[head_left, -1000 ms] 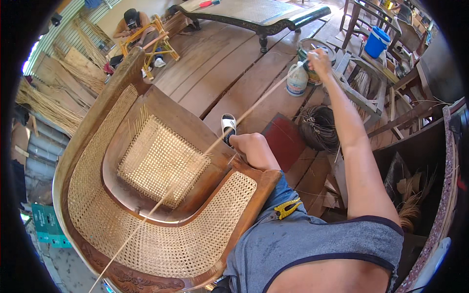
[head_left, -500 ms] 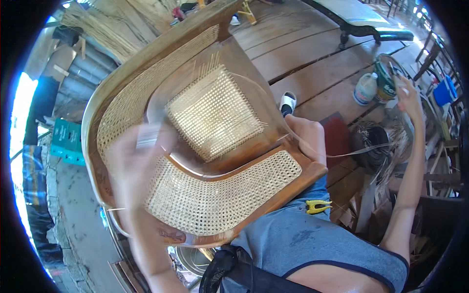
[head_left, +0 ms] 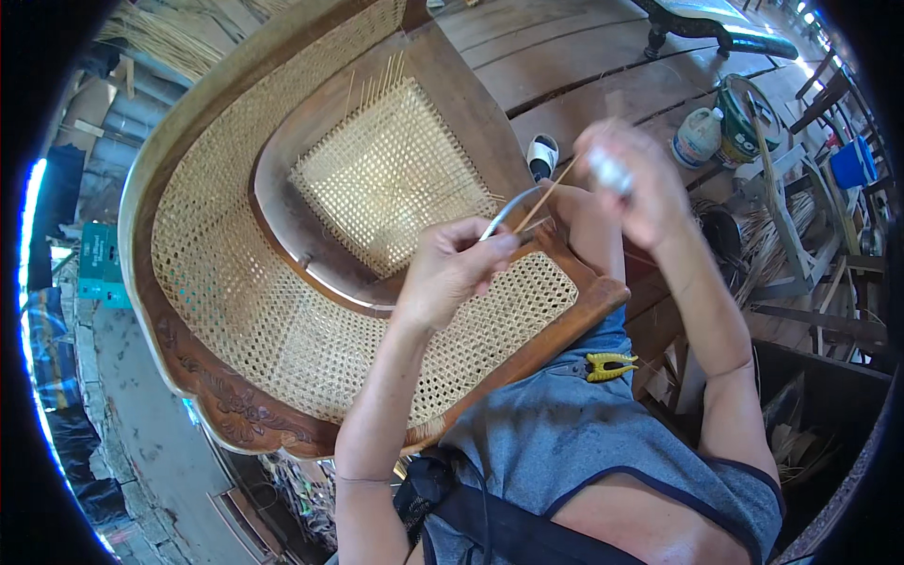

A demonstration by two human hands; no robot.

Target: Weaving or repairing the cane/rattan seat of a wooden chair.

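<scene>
The left hand (head_left: 457, 273) and blurred right hand (head_left: 633, 186) are drawing closer, centring the work on a pale strip (head_left: 508, 208) pinched in the left grip, right grip unclear.

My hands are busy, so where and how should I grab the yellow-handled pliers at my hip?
Likely by the yellow handles, your right hand coming from the picture's right: they stick out and spread that way, while the other end is hard to see.
</scene>
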